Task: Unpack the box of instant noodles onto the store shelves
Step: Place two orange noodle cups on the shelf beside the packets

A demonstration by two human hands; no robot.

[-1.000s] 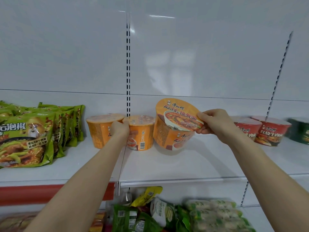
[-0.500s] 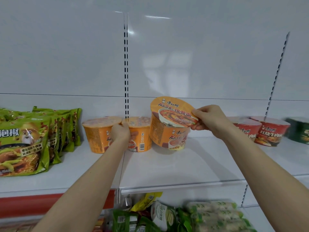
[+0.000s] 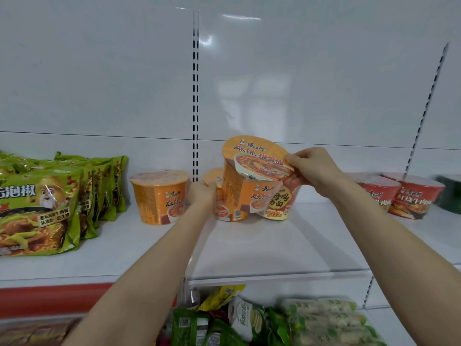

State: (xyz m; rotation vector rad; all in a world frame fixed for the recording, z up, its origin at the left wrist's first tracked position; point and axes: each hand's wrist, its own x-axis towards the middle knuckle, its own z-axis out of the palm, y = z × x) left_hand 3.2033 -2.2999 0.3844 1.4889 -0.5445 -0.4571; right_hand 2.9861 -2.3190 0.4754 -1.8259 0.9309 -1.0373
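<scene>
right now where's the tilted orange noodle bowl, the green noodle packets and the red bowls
tilted orange noodle bowl [image 3: 252, 158]: head view, on its printed lid
green noodle packets [image 3: 37, 211]: head view, on the front packet's face, left on the shelf
red bowls [image 3: 411, 198]: head view, on the side wall of the nearer-right red bowl

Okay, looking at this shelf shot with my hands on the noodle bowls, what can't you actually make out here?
Head view, the only one:
- Middle orange bowl: mostly hidden by the left hand and the tilted bowl.
- Red and yellow bowl: its lid sits behind the right hand.
- Dark green item: blurred, cut off by the right edge.
- Lower-shelf packets: blurred, cut off by the bottom edge.
- The noodle box: not in frame.
</scene>
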